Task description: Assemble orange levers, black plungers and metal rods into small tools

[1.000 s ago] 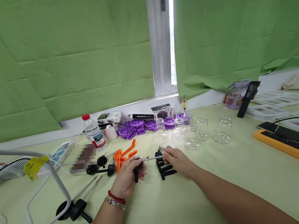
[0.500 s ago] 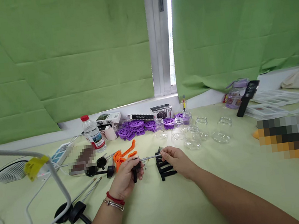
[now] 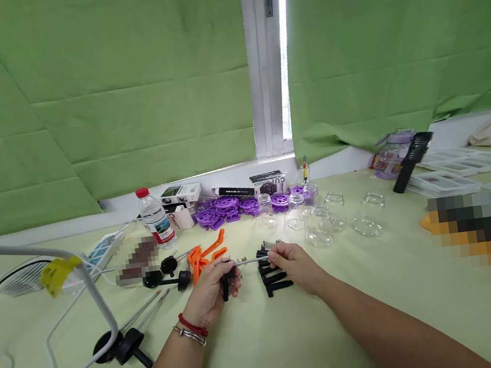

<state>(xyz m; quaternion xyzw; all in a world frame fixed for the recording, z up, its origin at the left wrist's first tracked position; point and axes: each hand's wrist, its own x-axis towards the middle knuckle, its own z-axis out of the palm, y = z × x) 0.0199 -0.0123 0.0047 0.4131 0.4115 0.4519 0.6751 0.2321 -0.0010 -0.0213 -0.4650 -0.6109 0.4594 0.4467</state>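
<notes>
My left hand (image 3: 216, 289) is closed round a black plastic part (image 3: 226, 288) with a short stem pointing down. From this part a thin metal rod (image 3: 250, 261) runs to the right. My right hand (image 3: 294, 267) pinches the rod's far end between thumb and fingers. Under the rod and beside my right hand lie several black L-shaped pieces (image 3: 280, 285) in a row, with metal springs (image 3: 272, 244) just behind. Orange plastic pieces (image 3: 196, 261) lie behind my left hand. More black caps with rods (image 3: 131, 345) rest on the table to the left.
Several clear glass jars (image 3: 368, 222) stand at the back right, near purple plastic pieces (image 3: 226, 207) and small boxes (image 3: 183, 193). A red-capped water bottle (image 3: 157, 221) stands at the back left. A white bent metal frame (image 3: 98, 297) rises at the left. A purple-lidded jug (image 3: 396, 153) is farther right.
The view has shifted slightly, so things sit a little farther right in it. Both hands keep their hold on the black part and rod, with hardly any other movement.
</notes>
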